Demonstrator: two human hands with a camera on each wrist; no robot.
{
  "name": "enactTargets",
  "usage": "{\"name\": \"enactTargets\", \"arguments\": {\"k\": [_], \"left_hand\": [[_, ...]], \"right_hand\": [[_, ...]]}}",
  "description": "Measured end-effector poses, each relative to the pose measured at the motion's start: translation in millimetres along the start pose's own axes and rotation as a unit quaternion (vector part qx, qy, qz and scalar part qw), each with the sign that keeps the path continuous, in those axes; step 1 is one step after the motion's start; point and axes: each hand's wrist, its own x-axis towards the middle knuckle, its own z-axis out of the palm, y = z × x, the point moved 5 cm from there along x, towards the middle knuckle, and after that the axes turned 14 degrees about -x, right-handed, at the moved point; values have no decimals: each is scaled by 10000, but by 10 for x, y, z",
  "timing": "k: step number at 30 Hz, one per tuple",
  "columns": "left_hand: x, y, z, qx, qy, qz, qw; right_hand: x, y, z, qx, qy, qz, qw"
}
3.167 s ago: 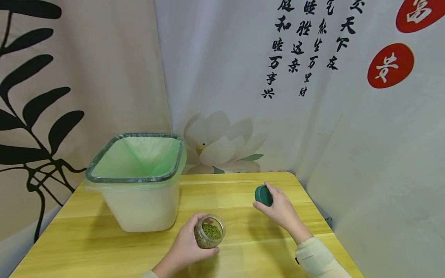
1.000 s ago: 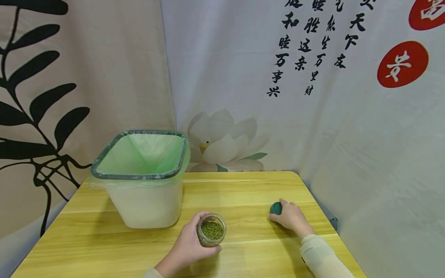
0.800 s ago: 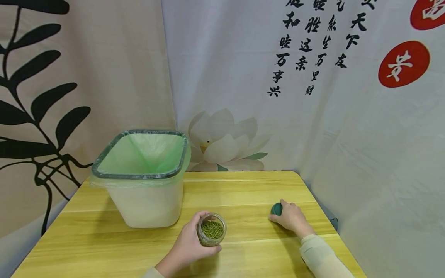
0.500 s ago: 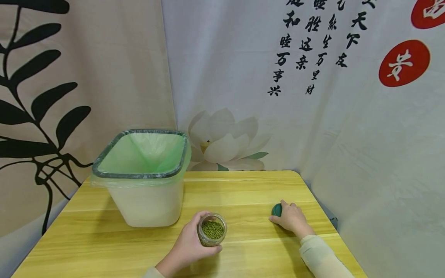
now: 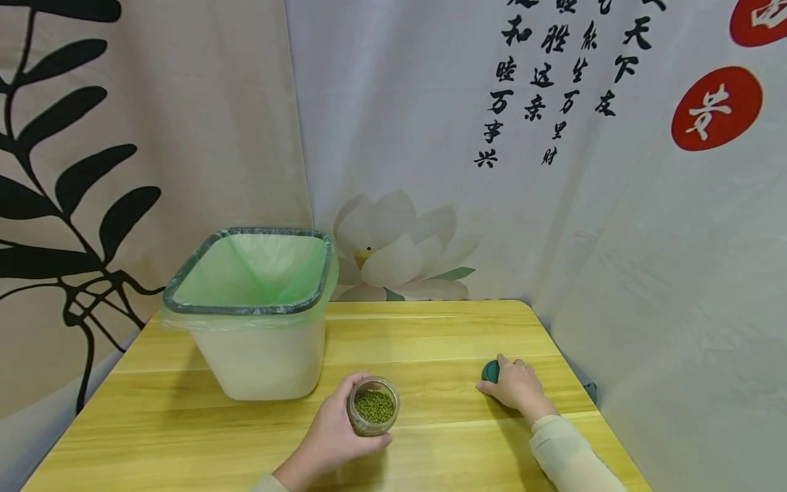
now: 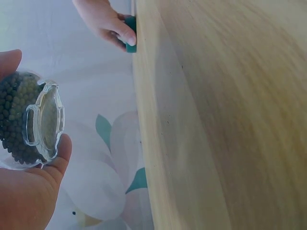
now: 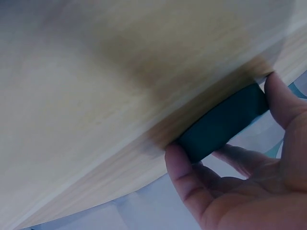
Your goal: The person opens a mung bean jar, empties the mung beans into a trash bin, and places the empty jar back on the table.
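Observation:
My left hand (image 5: 337,432) grips a clear glass jar (image 5: 369,429) from its left side, mouth tilted up toward the head camera. Inside lie small green beans (image 5: 374,406), probably mung beans. In the left wrist view the jar (image 6: 48,120) shows its clear base and the beans (image 6: 21,103) through the glass. Farther right, my right hand (image 5: 518,387) pinches a dark green round lid (image 5: 490,372) between thumb and fingers. The right wrist view has the lid (image 7: 223,122) on or just above the tabletop, held at its edges by the thumb and fingers.
A whitish bin (image 5: 258,362) with a green plastic liner (image 5: 246,273) and a dark rim stands at the table's left. The wooden table (image 5: 406,342) ends at the back against a printed curtain (image 5: 393,102). The table's right edge runs beyond my right hand.
Since the oldest frame, my right hand has carried the lid right and down to the table. In the last second both hands have stayed nearly still; the view has shifted slightly.

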Motion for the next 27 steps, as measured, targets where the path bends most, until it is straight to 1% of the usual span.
{"name": "enactTargets", "arguments": {"k": [9, 14, 17, 23, 27], "left_hand": [[-7, 3, -3, -13, 26, -48, 10000], [-16, -2, -10, -7, 94, -124, 9999], [-26, -10, -21, 46, 164, -168, 9997], [-39, -23, -45, 124, 226, -175, 9995], [-45, -23, -64, 122, 297, -204, 9993]], "right_hand": [[-11, 13, -20, 54, -23, 17, 10000], [2, 50, -26, 218, 59, 141, 9996], [-1, 64, -50, 312, 317, 212, 9988], [-52, 31, -143, 463, 1107, 182, 9926], [-105, 4, -195, 699, 1342, 127, 9884]]}}
